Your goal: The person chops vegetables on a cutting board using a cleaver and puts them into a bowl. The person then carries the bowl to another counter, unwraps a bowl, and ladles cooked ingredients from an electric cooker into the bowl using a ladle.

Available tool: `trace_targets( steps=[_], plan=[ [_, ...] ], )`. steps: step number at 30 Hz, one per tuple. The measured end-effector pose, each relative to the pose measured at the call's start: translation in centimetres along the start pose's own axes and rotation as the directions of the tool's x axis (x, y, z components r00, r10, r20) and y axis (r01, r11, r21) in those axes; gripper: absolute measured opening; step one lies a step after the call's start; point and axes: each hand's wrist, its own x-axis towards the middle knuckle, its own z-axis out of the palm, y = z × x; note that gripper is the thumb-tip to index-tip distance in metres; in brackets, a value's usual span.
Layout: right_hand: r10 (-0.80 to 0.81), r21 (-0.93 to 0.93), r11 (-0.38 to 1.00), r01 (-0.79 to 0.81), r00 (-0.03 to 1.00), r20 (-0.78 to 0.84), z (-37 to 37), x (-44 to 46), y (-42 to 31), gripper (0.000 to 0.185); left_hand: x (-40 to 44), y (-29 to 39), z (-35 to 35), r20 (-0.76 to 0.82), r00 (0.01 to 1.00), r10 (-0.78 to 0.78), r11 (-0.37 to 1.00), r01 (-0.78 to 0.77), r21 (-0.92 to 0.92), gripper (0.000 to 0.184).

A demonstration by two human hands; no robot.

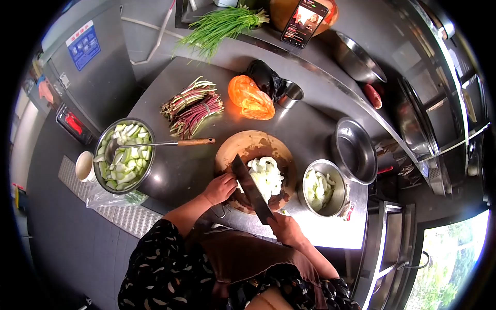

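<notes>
A round wooden chopping board (227,150) lies on the steel counter in front of me. My right hand (285,229) is wrapped round the handle of a cleaver (250,187), whose broad blade slants across the board. On the blade's right side lies a heap of sliced pale vegetable (267,175), cut in curved pieces. My left hand (220,189) rests at the board's left edge with fingers curled, close to the blade. A bit of the pale vegetable shows at its fingertips; the blade hides the rest.
Left stands a bowl of green-white slices (124,173) with a wooden-handled ladle (191,142). Right are a smaller bowl of slices (319,190) and a steel basin (355,150). Behind lie reddish stalk bundles (194,107), an orange bag (250,98), green stalks (222,31) and a phone (305,23).
</notes>
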Motion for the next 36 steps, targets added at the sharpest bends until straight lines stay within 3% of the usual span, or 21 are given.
trace_targets(
  steps=[4, 6, 8, 10, 11, 13, 18, 20, 22, 23, 26, 34, 36],
  plan=[
    [-0.033, -0.006, 0.999, 0.033, 0.998, -0.050, 2.8, 1.0, 1.8, 0.028, 0.1, 0.1, 0.0, -0.013, 1.000, 0.003, 1.000, -0.002, 0.022, 0.016],
    [0.110, -0.016, 0.994, -0.109, 0.993, 0.030, 3.5, 2.0, 2.0, 0.029, 0.0, 0.0, 0.0, 0.045, 0.996, -0.073, 0.996, 0.075, -0.047, 0.016],
    [0.144, 0.140, 0.977, -0.160, 0.983, 0.116, 0.9, 1.4, 0.5, 0.026, 0.0, 0.1, -0.1, 0.021, 0.999, -0.049, 0.998, 0.050, -0.045, 0.016],
    [-0.124, -0.022, 0.992, 0.123, 0.992, -0.035, 0.8, 0.4, 1.5, 0.025, 0.2, 0.1, -0.4, -0.006, 1.000, -0.027, 0.999, 0.026, -0.041, 0.016],
    [-0.122, -0.023, 0.992, 0.121, 0.992, -0.034, 1.0, 0.4, 1.6, 0.025, 0.3, 0.2, -0.5, -0.006, 1.000, -0.001, 1.000, 0.001, -0.002, 0.016],
    [-0.011, 0.050, 0.999, 0.011, 1.000, 0.004, 1.6, 0.4, 1.3, 0.025, 0.3, 0.3, -0.3, -0.003, 1.000, 0.029, 0.999, -0.029, 0.032, 0.016],
    [0.106, 0.032, 0.994, -0.108, 0.992, 0.075, 2.5, 2.3, 1.2, 0.031, -0.1, -0.1, 0.2, -0.015, 0.999, -0.041, 0.999, 0.041, -0.024, 0.013],
    [0.276, 0.174, 0.933, -0.315, 0.937, 0.216, 0.5, 2.2, -0.5, 0.028, 0.1, 0.1, 0.1, -0.029, 0.999, -0.030, 0.999, 0.029, -0.024, 0.013],
    [0.024, -0.040, 0.999, -0.020, 0.995, 0.100, 2.6, 2.3, 3.4, 0.025, -0.1, 0.1, 0.0, 0.020, 0.998, -0.063, 0.997, 0.064, -0.037, 0.014],
    [-0.003, -0.036, 0.999, 0.003, 1.000, 0.025, 3.0, 2.0, 3.9, 0.023, -0.2, 0.1, 0.1, 0.007, 0.999, -0.051, 0.999, 0.051, -0.019, 0.019],
    [0.080, 0.131, 0.989, -0.073, 0.996, -0.047, 2.1, 0.5, 2.0, 0.018, -0.2, -0.1, 0.3, -0.004, 1.000, -0.029, 0.999, 0.029, -0.024, 0.016],
    [0.077, 0.134, 0.988, -0.082, 0.996, 0.043, 0.4, -0.8, 0.1, 0.020, -0.3, -0.4, 0.4, -0.009, 1.000, -0.008, 1.000, 0.008, 0.014, 0.014],
    [0.200, 0.233, 0.946, -0.226, 0.971, 0.130, 0.1, -0.9, -0.3, 0.021, -0.3, -0.5, 0.5, -0.013, 1.000, 0.004, 1.000, -0.003, 0.017, 0.014]
  ],
)
